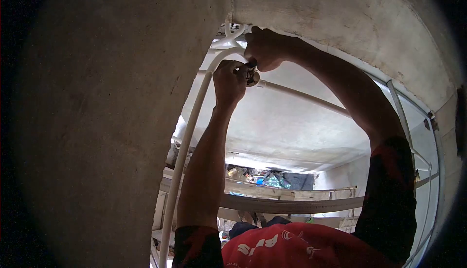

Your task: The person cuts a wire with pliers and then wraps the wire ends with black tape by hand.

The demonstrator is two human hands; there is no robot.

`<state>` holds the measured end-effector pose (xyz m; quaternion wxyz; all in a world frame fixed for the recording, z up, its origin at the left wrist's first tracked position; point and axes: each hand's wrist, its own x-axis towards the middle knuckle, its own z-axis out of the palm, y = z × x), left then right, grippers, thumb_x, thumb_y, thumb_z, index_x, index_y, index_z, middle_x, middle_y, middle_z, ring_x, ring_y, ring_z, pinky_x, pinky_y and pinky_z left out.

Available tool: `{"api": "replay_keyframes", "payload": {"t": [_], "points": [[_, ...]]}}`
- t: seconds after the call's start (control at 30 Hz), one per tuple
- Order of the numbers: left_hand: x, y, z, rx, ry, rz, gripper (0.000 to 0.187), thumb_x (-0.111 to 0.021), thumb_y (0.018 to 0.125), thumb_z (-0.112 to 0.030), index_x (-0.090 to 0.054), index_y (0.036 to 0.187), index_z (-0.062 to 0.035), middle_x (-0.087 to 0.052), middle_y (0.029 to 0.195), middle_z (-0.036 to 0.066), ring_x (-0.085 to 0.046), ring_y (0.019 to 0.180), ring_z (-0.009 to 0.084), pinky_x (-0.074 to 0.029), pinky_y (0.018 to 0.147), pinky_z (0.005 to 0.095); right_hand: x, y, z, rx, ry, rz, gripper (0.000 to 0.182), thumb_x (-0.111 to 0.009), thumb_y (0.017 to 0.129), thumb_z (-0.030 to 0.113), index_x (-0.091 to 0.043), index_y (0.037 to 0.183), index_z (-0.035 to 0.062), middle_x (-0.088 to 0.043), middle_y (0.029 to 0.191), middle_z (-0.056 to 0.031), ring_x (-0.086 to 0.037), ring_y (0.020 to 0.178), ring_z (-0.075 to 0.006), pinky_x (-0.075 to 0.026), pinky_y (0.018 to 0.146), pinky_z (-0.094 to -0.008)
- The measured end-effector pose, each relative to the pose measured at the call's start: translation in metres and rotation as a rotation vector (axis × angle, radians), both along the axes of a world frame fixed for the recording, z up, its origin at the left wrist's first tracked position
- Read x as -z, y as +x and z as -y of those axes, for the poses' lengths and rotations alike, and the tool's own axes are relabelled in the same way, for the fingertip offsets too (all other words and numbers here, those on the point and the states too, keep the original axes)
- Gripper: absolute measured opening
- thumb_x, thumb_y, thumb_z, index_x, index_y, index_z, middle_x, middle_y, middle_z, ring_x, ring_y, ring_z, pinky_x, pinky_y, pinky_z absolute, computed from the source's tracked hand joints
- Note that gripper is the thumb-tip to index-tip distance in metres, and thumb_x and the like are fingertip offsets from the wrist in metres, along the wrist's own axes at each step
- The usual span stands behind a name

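Note:
Both of my arms reach up to a small round junction box point(256, 78), with dark wires point(250, 71) showing in its opening. My left hand point(229, 82) is at the box's left side, its fingers curled together at the opening; what they grip is hidden. Just above and to the right, my right hand point(267, 49) is closed, with its fingertips pinched by a small dark piece point(251, 64) close to the wires. A white conduit pipe point(301, 96) runs from the box to the right. Another white conduit point(194, 115) curves over behind my left hand and drops down along the left side.
A bare concrete surface point(107, 112) fills the left, and another point(316, 10) spans the top. Metal framing point(401, 110) stands on the right. Below lie a slotted metal channel point(292, 206), wooden planks point(292, 190) and assorted items point(272, 178) on the floor.

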<state>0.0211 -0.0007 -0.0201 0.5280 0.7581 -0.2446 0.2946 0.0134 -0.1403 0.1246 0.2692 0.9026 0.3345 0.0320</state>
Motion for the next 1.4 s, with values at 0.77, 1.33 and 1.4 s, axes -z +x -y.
{"api": "replay_keyframes", "payload": {"t": [0.77, 1.33, 1.4], "points": [[0.002, -0.005, 0.010, -0.085, -0.022, 0.127, 0.025, -0.078, 0.083, -0.018, -0.061, 0.090, 0.0001, -0.060, 0.091, 0.019, -0.064, 0.078, 0.0332, -0.054, 0.067, 0.0454, 0.029, 0.026, -0.001, 0.145, 0.091, -0.113, 0.029, -0.054, 0.097, 0.034, -0.070, 0.091, 0.0102, -0.069, 0.086, -0.0102, -0.067, 0.092, -0.0320, -0.054, 0.076, -0.0481], [0.006, 0.000, -0.003, 0.068, -0.042, -0.046, 0.021, -0.057, 0.096, -0.016, -0.052, 0.108, 0.0014, -0.064, 0.100, 0.020, -0.064, 0.096, 0.0382, -0.049, 0.084, 0.0472, 0.020, -0.003, -0.020, 0.222, 0.359, -0.284, 0.033, -0.073, 0.080, 0.030, -0.074, 0.091, -0.0010, -0.071, 0.090, -0.0200, -0.064, 0.089, -0.0311, -0.052, 0.075, -0.0449], [0.008, 0.001, -0.003, 0.042, -0.166, -0.036, 0.027, -0.056, 0.097, -0.013, -0.040, 0.116, -0.0025, -0.059, 0.098, 0.022, -0.060, 0.093, 0.0410, -0.047, 0.083, 0.0521, 0.033, 0.013, -0.014, 0.343, 0.752, -0.453, 0.034, -0.072, 0.085, 0.032, -0.073, 0.097, 0.0004, -0.070, 0.089, -0.0161, -0.063, 0.083, -0.0272, -0.050, 0.076, -0.0433]]}}
